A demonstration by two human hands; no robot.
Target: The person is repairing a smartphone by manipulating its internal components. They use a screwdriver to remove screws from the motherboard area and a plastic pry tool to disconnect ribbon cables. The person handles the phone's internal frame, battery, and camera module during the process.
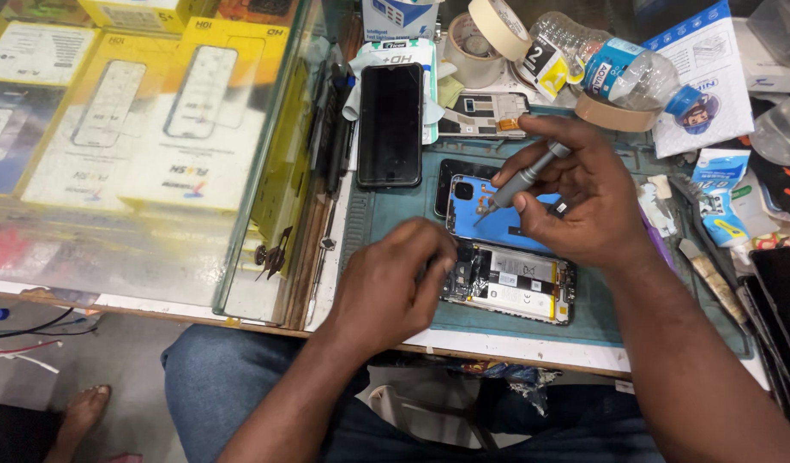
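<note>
Bright, sharp; perhaps slight glass glare.

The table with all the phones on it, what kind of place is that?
Most likely a phone repair stall. An opened phone lies on a work mat, its insides showing. The right hand holds a small screwdriver, and a glass case beside it holds boxed screen protectors.

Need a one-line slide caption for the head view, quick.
Right hand holds a grey screwdriver over a blue back cover while left hand steadies an opened phone.
</note>
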